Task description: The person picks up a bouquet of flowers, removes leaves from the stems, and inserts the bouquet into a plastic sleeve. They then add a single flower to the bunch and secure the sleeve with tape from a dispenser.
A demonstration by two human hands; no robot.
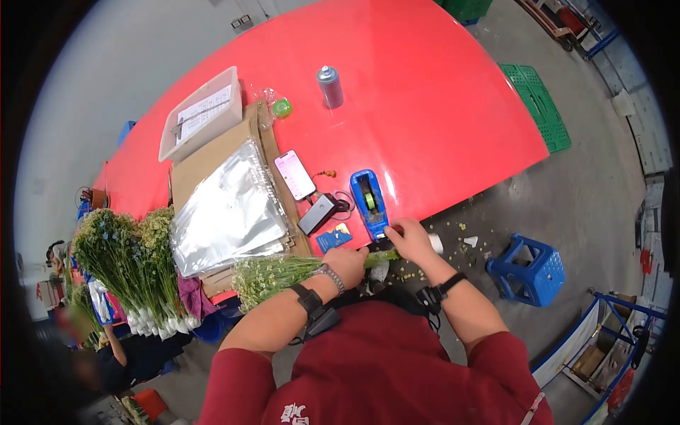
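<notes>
A bunch of small pale flowers in a clear sleeve lies along the table's near edge. Around its stems, my left hand is closed. Its stem end points right, towards my right hand, whose fingers are bent at the near end of the blue tape dispenser. What those fingers hold, if anything, is too small to tell. Green tape sits in the dispenser. Just left of it lie a black power bank, a blue card and a phone with a lit screen.
On the red table are clear plastic sleeves over brown paper, a white tray and a spray can. Flower bunches stand at the left, near another person's arm. A blue stool is at the right.
</notes>
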